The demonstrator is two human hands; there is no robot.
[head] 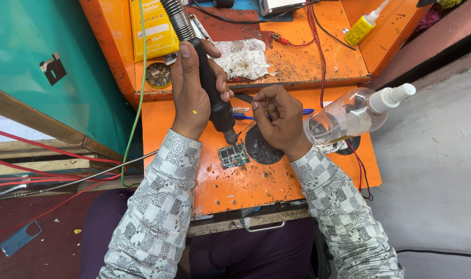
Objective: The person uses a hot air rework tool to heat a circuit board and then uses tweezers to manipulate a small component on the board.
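My left hand [190,90] grips a black hot-air wand [215,98] whose ribbed hose runs up out of view. Its nozzle points down just above a small green circuit board [233,155] lying on the orange bench [256,183]. My right hand [279,119] pinches thin tweezers [243,98], their tips angled toward the nozzle and the board. A blue-handled tool [246,117] lies under that hand, beside a round dark pad [261,150].
A clear spray bottle [349,113] lies on its side at the bench's right. On the raised shelf behind sit a stained white cloth [243,57], a yellow packet [153,26], a small round tin [158,75], a yellow glue bottle [365,26] and red wires [318,46].
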